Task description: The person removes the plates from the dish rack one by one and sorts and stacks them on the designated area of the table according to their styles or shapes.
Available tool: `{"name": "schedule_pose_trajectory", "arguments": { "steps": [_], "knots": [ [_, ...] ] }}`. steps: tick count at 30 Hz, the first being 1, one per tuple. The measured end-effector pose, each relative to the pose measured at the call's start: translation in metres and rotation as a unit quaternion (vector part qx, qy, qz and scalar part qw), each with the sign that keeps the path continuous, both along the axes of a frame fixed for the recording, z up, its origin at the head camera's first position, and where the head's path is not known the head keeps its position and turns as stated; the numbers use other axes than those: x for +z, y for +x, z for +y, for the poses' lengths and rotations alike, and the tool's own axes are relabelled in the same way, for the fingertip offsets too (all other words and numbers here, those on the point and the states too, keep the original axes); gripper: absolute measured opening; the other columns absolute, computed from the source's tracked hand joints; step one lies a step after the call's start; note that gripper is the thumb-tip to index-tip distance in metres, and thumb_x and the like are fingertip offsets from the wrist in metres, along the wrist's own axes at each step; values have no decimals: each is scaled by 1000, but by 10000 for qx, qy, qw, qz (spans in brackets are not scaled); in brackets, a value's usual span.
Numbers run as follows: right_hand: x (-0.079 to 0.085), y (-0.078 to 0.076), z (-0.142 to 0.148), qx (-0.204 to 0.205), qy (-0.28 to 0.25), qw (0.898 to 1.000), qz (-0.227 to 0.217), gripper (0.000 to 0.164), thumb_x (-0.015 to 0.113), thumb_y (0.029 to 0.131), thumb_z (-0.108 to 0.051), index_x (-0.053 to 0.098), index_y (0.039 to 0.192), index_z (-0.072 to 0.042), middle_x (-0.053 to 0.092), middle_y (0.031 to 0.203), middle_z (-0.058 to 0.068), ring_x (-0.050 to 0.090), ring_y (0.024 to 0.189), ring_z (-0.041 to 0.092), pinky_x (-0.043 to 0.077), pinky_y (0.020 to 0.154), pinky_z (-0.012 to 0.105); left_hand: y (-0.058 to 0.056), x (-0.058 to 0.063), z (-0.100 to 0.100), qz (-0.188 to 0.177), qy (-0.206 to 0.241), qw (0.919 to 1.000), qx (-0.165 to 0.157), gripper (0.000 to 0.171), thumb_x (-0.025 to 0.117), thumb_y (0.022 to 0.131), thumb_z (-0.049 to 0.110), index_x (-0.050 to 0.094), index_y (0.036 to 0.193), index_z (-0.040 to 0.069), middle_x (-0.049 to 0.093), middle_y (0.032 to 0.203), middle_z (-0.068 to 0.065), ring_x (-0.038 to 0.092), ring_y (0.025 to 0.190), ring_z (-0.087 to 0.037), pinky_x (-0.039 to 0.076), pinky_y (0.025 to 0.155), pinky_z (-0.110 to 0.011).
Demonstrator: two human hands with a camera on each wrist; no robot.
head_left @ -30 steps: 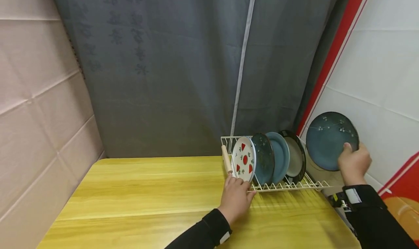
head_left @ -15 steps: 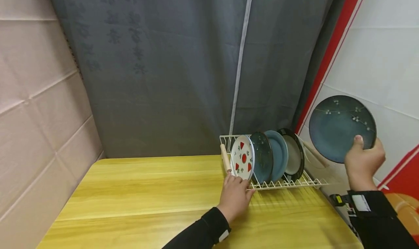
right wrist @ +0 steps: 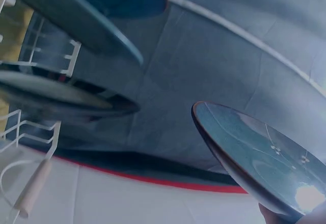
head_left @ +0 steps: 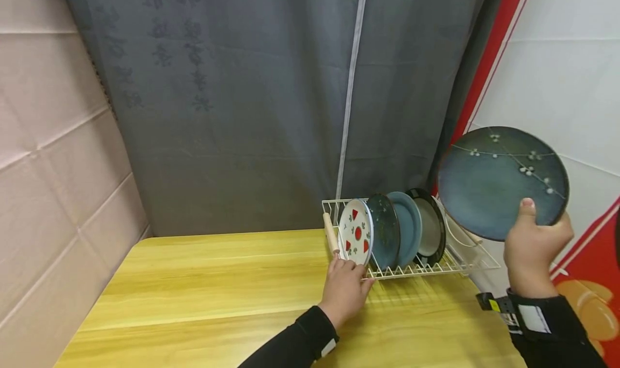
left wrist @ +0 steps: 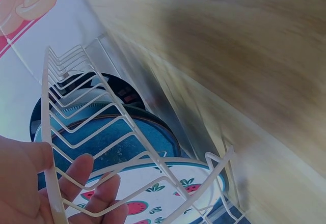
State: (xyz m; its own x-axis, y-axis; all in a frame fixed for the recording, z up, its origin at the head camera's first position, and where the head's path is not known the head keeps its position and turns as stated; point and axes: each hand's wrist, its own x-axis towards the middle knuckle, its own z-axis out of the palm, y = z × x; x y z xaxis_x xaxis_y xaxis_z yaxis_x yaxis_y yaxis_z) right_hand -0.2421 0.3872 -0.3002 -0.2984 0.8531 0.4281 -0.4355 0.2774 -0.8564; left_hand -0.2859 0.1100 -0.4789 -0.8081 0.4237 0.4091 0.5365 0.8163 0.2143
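My right hand [head_left: 537,244] pinches a blue-green plate [head_left: 499,179] with small white blossoms by its lower edge, thumb on its face. The plate is raised above the right end of the white wire dish rack [head_left: 436,269], its face toward the head camera. At the rack's front left corner, my left hand [head_left: 346,292] grips the wire rail, fingers curled round it in the left wrist view. Upright in the rack stand a white plate with red watermelon slices [head_left: 356,232], a dark blossom plate [head_left: 385,233], a light blue plate [head_left: 408,228] and a black-rimmed plate [head_left: 431,229].
The rack stands on a yellow wooden table [head_left: 203,292] near its right end. Wooden handles [head_left: 331,231] sit at both rack ends. A grey curtain [head_left: 218,115] hangs behind, and a white and red cloth [head_left: 571,77] covers the right side.
The plate in my right hand has risen away from the rack's right end and come nearer the head camera, turning its face more toward it. My left hand keeps its grip on the rack.
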Motion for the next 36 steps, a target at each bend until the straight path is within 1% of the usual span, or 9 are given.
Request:
{"name": "schedule_pose_trajectory", "arguments": {
  "steps": [4, 9, 12, 15, 20, 24, 29, 34, 36],
  "knots": [
    [-4, 2, -7, 373, -172, 9982, 430, 37, 67, 88, -12, 62, 125, -9, 67, 115, -4, 60, 107, 10, 44, 102, 20, 0, -1, 0, 15, -9, 10000, -2, 30, 50, 96, 51, 64, 94, 25, 65, 102, 3, 54, 108, -18, 26, 120, -46],
    [-11, 2, -16, 724, -229, 9944, 740, 40, 69, 86, -8, 62, 125, -7, 67, 114, -1, 60, 108, 13, 46, 101, 19, 0, -2, -1, 138, -36, 9999, -6, 32, 49, 96, 52, 64, 94, 24, 66, 101, 3, 54, 106, -18, 27, 119, -46],
    [-16, 1, -22, 861, -196, 9924, 853, 40, 70, 85, -6, 63, 124, -6, 68, 112, -1, 61, 105, 13, 48, 97, 17, 0, -4, -2, 234, -80, 9997, -22, 34, 47, 96, 53, 65, 96, 24, 66, 100, 3, 54, 104, -18, 29, 118, -46],
    [-20, 1, -30, 941, -147, 9912, 924, 39, 71, 84, -4, 64, 122, -5, 69, 108, -1, 62, 100, 12, 50, 89, 15, 0, -4, -3, 264, -110, 9996, -53, 35, 47, 97, 54, 66, 98, 25, 66, 100, 3, 53, 101, -18, 29, 118, -45],
    [-24, 2, -44, 1154, -186, 9881, 1000, 39, 73, 82, -3, 64, 121, -3, 70, 105, -2, 63, 98, 11, 51, 84, 13, 0, -3, -4, 341, -121, 9993, -93, 35, 47, 97, 53, 66, 100, 25, 66, 100, 4, 54, 100, -17, 31, 118, -45],
    [-28, 1, -54, 1322, -220, 9865, 945, 44, 74, 82, -3, 62, 124, -2, 69, 109, -1, 63, 101, 12, 51, 86, 13, -1, -3, -6, 457, -149, 9988, -119, 35, 46, 97, 53, 66, 99, 25, 65, 99, 4, 55, 101, -17, 31, 118, -44],
    [-36, 0, -67, 1548, -202, 9854, 679, 47, 74, 83, -6, 59, 128, -2, 68, 111, -3, 63, 101, 10, 51, 83, 10, -4, -3, -10, 479, -145, 9986, -180, 35, 46, 97, 54, 63, 102, 24, 64, 101, 4, 56, 105, -17, 29, 120, -45],
    [-47, 1, -81, 1773, -1, 9831, 464, 47, 71, 85, -6, 57, 131, -3, 66, 112, -6, 63, 101, 6, 52, 80, 8, -6, -3, -15, 253, -261, 9990, -277, 49, 43, 96, 58, 55, 121, 18, 62, 114, 3, 55, 115, -16, 24, 122, -44],
    [-51, 2, -85, 1800, 57, 9827, 421, 47, 71, 85, -5, 57, 131, -3, 66, 112, -7, 63, 100, 5, 53, 79, 8, -4, -3, -18, 92, -188, 9990, -384, 55, 41, 96, 59, 51, 129, 16, 61, 121, 2, 54, 121, -16, 22, 123, -44]
  ]
}}
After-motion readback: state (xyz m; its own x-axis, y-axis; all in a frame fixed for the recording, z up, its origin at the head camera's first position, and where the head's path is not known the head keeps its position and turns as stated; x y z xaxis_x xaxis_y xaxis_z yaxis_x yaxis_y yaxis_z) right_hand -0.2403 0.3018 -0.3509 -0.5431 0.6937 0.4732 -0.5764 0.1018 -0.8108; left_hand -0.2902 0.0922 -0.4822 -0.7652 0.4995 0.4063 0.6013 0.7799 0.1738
